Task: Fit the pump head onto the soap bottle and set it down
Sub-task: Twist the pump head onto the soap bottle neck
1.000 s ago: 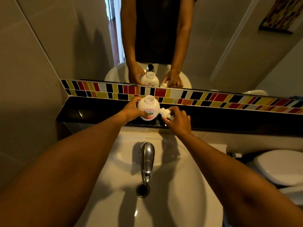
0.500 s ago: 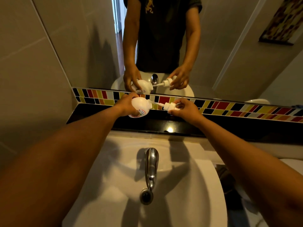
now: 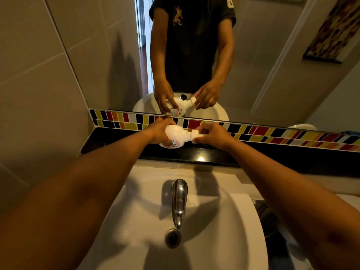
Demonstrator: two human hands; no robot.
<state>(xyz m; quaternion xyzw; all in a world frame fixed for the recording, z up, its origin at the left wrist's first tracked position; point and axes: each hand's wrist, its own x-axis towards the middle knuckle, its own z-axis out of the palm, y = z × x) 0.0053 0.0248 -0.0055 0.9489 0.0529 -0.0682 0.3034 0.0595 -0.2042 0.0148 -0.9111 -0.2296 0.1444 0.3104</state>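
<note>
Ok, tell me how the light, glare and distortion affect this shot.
Head view: dim, warm light; a bright glare spot on the black ledge; wide-angle bending curves the tile strip and sink; arm shadows fall across the basin; the soap bottle label is too blurred to read; the mirror repeats both hands.

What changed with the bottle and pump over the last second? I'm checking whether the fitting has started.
The soap bottle went from upright to tipped with its neck toward the right hand. The pump head, a second ago beside the bottle, now sits at its neck. The left hand kept its grip throughout. The bottle stays over the black ledge, not set down.
</note>
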